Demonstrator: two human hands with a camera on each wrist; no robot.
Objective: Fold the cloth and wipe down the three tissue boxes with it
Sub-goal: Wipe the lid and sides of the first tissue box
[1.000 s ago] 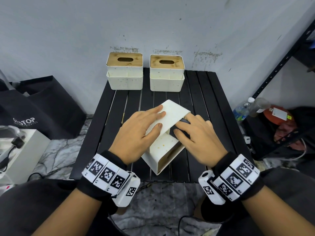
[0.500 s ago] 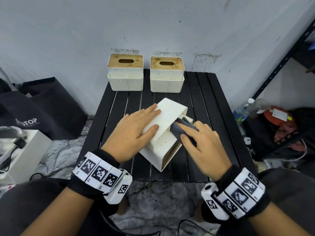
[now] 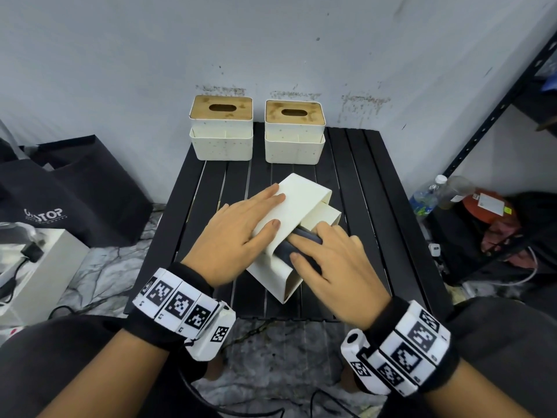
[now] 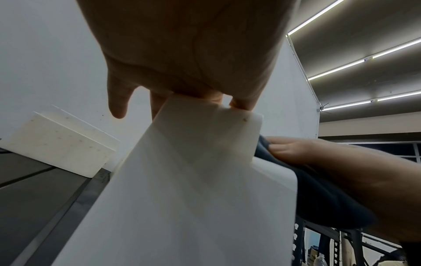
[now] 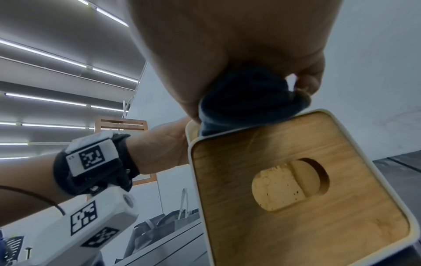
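Note:
A cream tissue box [image 3: 301, 200] lies on its side, askew, in the middle of the black slatted table [image 3: 364, 188]. My left hand [image 3: 259, 215] rests flat on its upper face, fingers straight. My right hand [image 3: 325, 260] holds a dark folded cloth [image 3: 297, 240] bunched against the box's right side. In the right wrist view the cloth [image 5: 246, 97] sits under my palm at the box's edge, just above the wooden lid [image 5: 296, 189]. Two more tissue boxes [image 3: 221, 131] [image 3: 294, 134] stand upright at the table's back edge.
A grey wall runs right behind the two back boxes. A black bag [image 3: 75, 200] and a white box [image 3: 39, 267] sit on the floor at the left. A black metal shelf [image 3: 494, 116] with bottles [image 3: 428, 197] stands on the right.
My right hand has slid the cloth along the box's right side, nearer to me. The left hand stays flat on the box, which has turned slightly.

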